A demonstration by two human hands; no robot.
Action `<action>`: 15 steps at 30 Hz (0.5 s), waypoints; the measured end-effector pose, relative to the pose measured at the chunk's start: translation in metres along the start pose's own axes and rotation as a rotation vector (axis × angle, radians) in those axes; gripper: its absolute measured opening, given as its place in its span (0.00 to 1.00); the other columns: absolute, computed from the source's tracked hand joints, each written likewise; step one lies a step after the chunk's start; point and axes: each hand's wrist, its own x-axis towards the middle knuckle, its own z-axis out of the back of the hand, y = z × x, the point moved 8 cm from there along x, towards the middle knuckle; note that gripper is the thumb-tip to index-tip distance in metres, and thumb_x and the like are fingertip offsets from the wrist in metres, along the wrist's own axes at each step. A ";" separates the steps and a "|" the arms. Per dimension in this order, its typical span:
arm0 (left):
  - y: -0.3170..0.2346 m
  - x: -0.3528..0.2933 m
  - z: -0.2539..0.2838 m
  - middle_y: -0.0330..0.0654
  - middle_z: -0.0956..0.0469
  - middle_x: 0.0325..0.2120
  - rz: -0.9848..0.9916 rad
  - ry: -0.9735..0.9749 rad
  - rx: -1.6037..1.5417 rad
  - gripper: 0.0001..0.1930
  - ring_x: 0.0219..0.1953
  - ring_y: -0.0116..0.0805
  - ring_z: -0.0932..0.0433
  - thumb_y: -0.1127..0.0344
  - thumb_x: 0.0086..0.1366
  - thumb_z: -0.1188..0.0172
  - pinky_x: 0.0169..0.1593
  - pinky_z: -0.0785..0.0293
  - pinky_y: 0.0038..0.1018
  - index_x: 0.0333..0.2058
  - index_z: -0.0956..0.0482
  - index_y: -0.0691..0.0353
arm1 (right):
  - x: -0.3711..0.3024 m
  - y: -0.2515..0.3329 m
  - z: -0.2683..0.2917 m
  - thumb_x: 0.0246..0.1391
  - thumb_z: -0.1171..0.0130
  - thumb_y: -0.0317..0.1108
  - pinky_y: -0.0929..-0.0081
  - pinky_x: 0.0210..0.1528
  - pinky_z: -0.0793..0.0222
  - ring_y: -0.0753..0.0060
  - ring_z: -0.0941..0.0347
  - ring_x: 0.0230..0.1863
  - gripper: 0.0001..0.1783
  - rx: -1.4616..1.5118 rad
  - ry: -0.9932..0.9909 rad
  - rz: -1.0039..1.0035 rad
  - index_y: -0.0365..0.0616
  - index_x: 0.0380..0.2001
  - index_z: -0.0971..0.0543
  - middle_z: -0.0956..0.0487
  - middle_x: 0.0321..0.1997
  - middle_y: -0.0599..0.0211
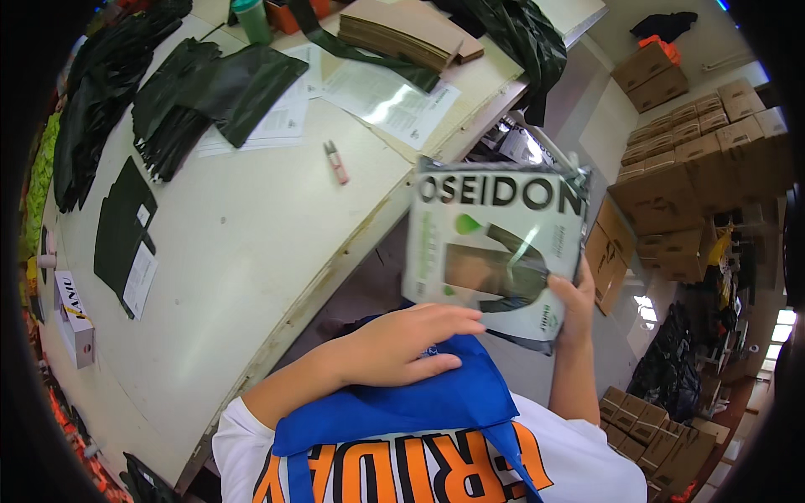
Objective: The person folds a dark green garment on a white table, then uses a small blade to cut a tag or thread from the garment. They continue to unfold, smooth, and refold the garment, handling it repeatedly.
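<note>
My right hand [575, 303] grips the right edge of a packaged garment [503, 239], its thumb on the front. The package is a flat, clear plastic bag with a white printed sheet showing a dark long-sleeved top. It hangs tilted beyond the table's edge, in front of my blue apron [394, 407]. My left hand [419, 335] is open, fingers stretched out, just by the package's lower left corner; whether it touches cannot be told. On the white table [243, 243] lie a small pink-handled tool [336, 163] and a folded dark garment [126, 222] with a white tag.
Dark plastic bags [251, 88], paper sheets [394, 101], a cardboard stack [402, 33] and a green cup [251, 21] occupy the table's far side. A small white box [77, 331] stands at the left. Cardboard cartons [704, 159] are piled on the right.
</note>
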 end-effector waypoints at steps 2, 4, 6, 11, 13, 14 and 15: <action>0.028 0.028 -0.007 0.50 0.42 0.62 0.074 -0.028 -0.026 0.23 0.62 0.48 0.38 0.65 0.62 0.42 0.61 0.39 0.37 0.56 0.32 0.59 | 0.030 -0.012 0.066 0.41 0.41 0.24 0.73 0.44 0.26 0.66 0.23 0.41 0.33 0.020 -0.013 -0.043 0.33 0.55 0.34 0.24 0.46 0.55; 0.060 0.054 -0.015 0.49 0.41 0.61 0.180 -0.128 -0.040 0.23 0.61 0.46 0.37 0.65 0.62 0.42 0.59 0.36 0.35 0.56 0.32 0.58 | 0.070 -0.036 0.105 0.43 0.41 0.24 0.72 0.43 0.25 0.66 0.24 0.41 0.32 0.075 -0.083 -0.086 0.34 0.55 0.35 0.25 0.46 0.56; 0.083 0.073 -0.019 0.49 0.39 0.60 0.321 -0.234 -0.090 0.22 0.59 0.43 0.35 0.67 0.62 0.43 0.57 0.33 0.33 0.55 0.31 0.59 | 0.120 -0.072 0.138 0.47 0.42 0.25 0.70 0.42 0.25 0.65 0.25 0.41 0.30 0.114 -0.132 -0.125 0.35 0.55 0.37 0.26 0.46 0.56; 0.111 0.082 -0.014 0.47 0.38 0.59 0.504 -0.447 -0.054 0.21 0.54 0.41 0.30 0.68 0.61 0.42 0.54 0.31 0.31 0.54 0.30 0.59 | 0.272 -0.152 0.157 0.51 0.41 0.28 0.72 0.42 0.28 0.67 0.27 0.41 0.28 0.216 -0.112 -0.165 0.39 0.55 0.36 0.27 0.46 0.62; 0.123 0.067 -0.015 0.46 0.36 0.58 0.608 -0.514 -0.015 0.20 0.52 0.40 0.29 0.68 0.61 0.42 0.53 0.30 0.30 0.53 0.30 0.60 | 0.331 -0.207 0.188 0.50 0.39 0.33 0.72 0.37 0.28 0.69 0.29 0.38 0.32 -0.057 -0.207 -0.354 0.43 0.58 0.39 0.28 0.46 0.63; 0.127 0.056 -0.017 0.45 0.34 0.57 0.670 -0.562 0.009 0.20 0.51 0.39 0.28 0.69 0.61 0.42 0.53 0.30 0.30 0.53 0.30 0.60 | 0.339 -0.215 0.186 0.50 0.37 0.35 0.70 0.35 0.27 0.66 0.28 0.40 0.36 -0.206 -0.256 -0.415 0.44 0.60 0.42 0.30 0.50 0.60; 0.134 0.041 -0.025 0.45 0.34 0.57 0.708 -0.616 -0.047 0.20 0.51 0.39 0.28 0.69 0.61 0.43 0.53 0.30 0.30 0.53 0.30 0.60 | 0.345 -0.217 0.179 0.49 0.36 0.37 0.68 0.33 0.26 0.62 0.27 0.43 0.40 -0.367 -0.299 -0.451 0.44 0.61 0.44 0.32 0.53 0.57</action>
